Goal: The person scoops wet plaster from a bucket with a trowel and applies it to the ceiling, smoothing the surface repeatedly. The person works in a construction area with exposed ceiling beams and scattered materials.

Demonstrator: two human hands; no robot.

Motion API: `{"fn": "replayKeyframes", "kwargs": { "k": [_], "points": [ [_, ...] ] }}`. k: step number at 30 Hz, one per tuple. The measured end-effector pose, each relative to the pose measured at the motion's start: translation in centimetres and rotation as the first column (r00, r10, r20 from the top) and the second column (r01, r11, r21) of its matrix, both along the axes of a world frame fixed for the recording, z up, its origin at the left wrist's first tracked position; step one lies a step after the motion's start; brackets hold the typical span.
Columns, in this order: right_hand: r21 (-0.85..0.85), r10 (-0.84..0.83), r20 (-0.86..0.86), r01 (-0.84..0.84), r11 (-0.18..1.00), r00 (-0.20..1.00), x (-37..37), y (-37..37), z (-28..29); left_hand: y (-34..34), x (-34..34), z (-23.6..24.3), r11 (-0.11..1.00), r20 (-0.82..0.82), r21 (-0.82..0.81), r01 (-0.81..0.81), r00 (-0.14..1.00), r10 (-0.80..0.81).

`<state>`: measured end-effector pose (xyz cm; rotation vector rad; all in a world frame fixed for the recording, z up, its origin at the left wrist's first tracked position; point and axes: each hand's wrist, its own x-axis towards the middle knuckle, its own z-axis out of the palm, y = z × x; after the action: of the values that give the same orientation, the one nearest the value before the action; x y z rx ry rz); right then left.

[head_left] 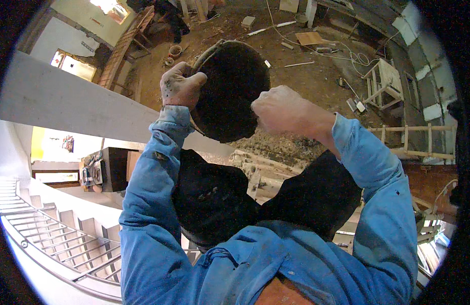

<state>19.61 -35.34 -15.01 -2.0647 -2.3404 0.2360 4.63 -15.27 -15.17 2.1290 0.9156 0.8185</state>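
A dark, round, bucket-like vessel (232, 91) is held up in front of my knees, with a paler worn rim along its upper left. My left hand (182, 85) is closed on that left rim, its thumb lying over the dark face. On the opposite side, my right hand (281, 108) is curled closed against the vessel's right edge; its fingertips are hidden. The round face is too dark to show whether anything is inside. Pale dust coats both hands.
A long pale beam (82, 107) crosses at the left, above a staircase with a metal railing (67, 239). Below lies a dirt floor strewn with boards, a cable (354, 58) and a small bucket (175, 51). A wooden frame stand (385, 84) and ladder (413, 140) are at right.
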Motion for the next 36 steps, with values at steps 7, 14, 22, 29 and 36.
{"fn": "replayKeyframes", "kwargs": {
  "k": [7,14,22,29,36],
  "points": [
    [-0.215,-0.085,-0.193,0.043,0.976,0.977,1.9,1.0,-0.9,-0.5,0.2,0.3,1.0,-0.04,0.006,-0.004,0.999,0.004],
    [-0.269,-0.121,-0.465,-0.01,0.963,0.877,5.4,1.2,-1.1,1.5,-0.1,-0.6,0.998,-0.021,0.011,-0.058,0.998,0.059],
    [-0.44,-0.484,-0.434,0.29,0.85,0.76,5.6,0.3,-3.4,1.8,-0.6,-1.7,0.975,0.005,-0.146,-0.167,0.985,0.17],
    [-0.571,-0.623,-0.456,0.328,0.752,0.635,5.6,1.2,-3.4,-0.2,-4.2,1.2,0.955,0.045,-0.157,-0.25,0.965,0.26],
    [-0.554,-0.676,-0.485,0.403,0.728,0.555,4.4,2.0,-3.7,1.6,-4.5,-1.5,0.983,0.116,-0.112,-0.148,0.98,0.161]
  ]
}}
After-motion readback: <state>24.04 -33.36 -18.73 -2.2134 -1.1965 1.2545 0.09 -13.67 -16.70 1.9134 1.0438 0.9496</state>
